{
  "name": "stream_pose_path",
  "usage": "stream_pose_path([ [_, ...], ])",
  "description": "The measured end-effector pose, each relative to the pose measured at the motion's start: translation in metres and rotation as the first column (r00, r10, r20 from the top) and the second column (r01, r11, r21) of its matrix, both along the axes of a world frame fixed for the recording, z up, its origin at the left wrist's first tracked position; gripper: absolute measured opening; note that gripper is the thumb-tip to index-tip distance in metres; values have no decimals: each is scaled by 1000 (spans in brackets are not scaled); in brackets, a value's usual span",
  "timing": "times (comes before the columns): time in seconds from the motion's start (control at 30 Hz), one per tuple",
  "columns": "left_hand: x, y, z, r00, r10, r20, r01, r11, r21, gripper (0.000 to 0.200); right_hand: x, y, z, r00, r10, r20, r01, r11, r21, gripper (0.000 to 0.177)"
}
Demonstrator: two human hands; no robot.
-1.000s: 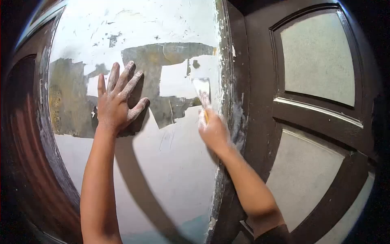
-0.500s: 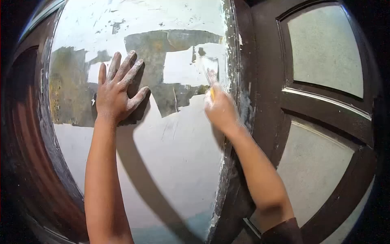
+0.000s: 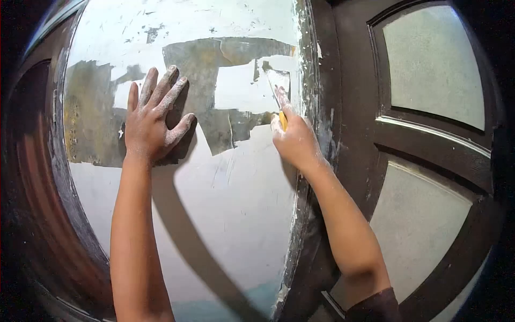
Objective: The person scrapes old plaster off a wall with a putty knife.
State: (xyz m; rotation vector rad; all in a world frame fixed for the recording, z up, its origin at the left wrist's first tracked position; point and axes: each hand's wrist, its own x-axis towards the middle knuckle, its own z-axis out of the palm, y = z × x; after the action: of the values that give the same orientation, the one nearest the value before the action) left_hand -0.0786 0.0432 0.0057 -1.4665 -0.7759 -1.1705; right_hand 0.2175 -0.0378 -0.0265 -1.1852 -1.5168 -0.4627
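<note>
My left hand point(image 3: 149, 121) lies spread against the wall, palm down on a grey scraped patch point(image 3: 199, 80), its fingers dusty with white. In my right hand point(image 3: 295, 134) is a putty knife point(image 3: 279, 81) with a yellow handle, the index finger stretched along it toward the blade. The blade rests on a white area of the wall point(image 3: 236, 86), close to the right edge of the panel. Around the grey patch the white coat has ragged edges, and part of the patch is hidden behind my left hand.
A dark brown door point(image 3: 354, 134) with pale inset panels stands to the right. Between it and the wall runs a flaking, paint-spotted frame point(image 3: 310, 80). On the left is another dark wooden frame point(image 3: 37, 161). My left arm casts a long shadow down the wall.
My right hand and the putty knife have shifted very slightly right. The view has moved a little; my left hand stays flat on the wall.
</note>
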Motion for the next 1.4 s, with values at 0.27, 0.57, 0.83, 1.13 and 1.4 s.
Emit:
stream_pose_path([
  [0.27,0,3,1,1000,-12,-6,12,1000,9,70,-21,-15,-33,998,-32,-47,21,974,-224,71],
  [0.57,0,0,-5,999,-37,15,37,999,-9,68,-12,2,-34,998,55,-20,-56,998,-27,65],
  [0.83,-1,3,-3,999,-39,25,38,999,12,66,4,6,6,999,-38,-27,37,999,-40,54],
  [1.13,0,2,-4,999,-37,15,37,999,9,65,-14,4,-14,999,-32,37,34,998,-58,64],
  [1.4,-1,4,-5,998,-55,16,55,998,36,66,-38,-4,-48,997,71,6,-70,997,-39,61],
])
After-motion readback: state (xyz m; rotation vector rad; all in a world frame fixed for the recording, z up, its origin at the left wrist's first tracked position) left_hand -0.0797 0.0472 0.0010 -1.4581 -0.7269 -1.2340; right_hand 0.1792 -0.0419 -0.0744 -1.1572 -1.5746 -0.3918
